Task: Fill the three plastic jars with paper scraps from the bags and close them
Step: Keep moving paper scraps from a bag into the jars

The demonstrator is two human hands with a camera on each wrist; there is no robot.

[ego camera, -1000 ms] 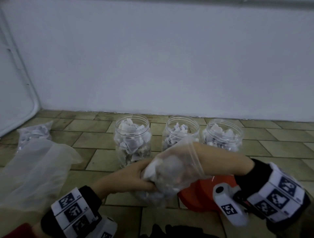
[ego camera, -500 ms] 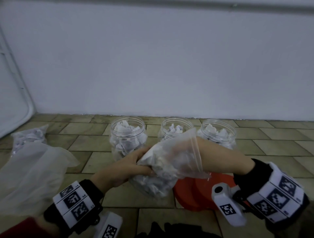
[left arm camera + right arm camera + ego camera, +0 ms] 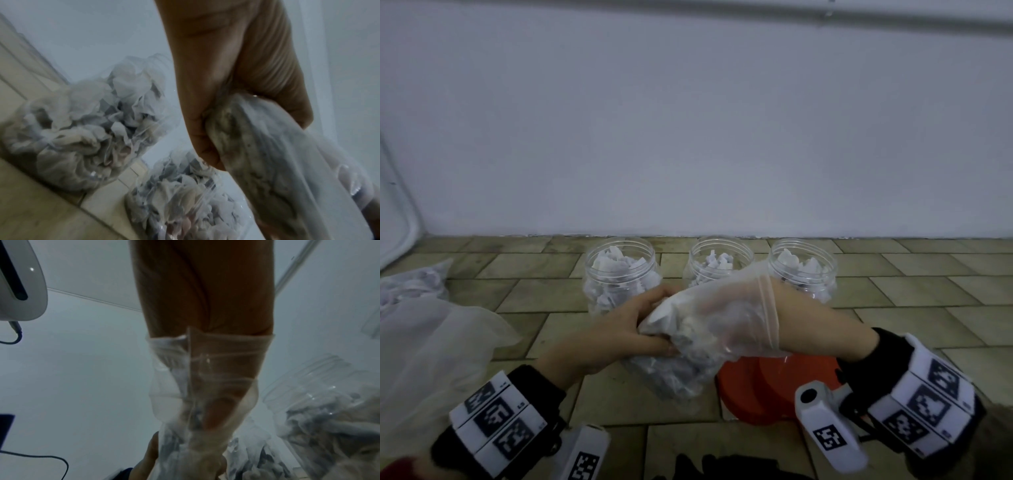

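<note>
My left hand (image 3: 616, 329) has its grip clamped on the clear plastic bag (image 3: 709, 329) near its bulging lower end, fingers curled round the crinkled film with scraps bunched inside. My right hand (image 3: 726, 308) is pushed through the bag's mouth — the film wraps my forearm like a sleeve, and whether that grip is apart or together I cannot tell through the cloudy plastic. The bag hangs over the tiled floor (image 3: 928, 291), just in front of three round, ribbed-neck clear jars: the left jar (image 3: 619, 274), the middle jar (image 3: 719, 263) and the right jar (image 3: 803, 270), all lidless and holding white paper scraps. Orange lids (image 3: 767, 387) — smooth, round — lie beneath my right forearm.
</note>
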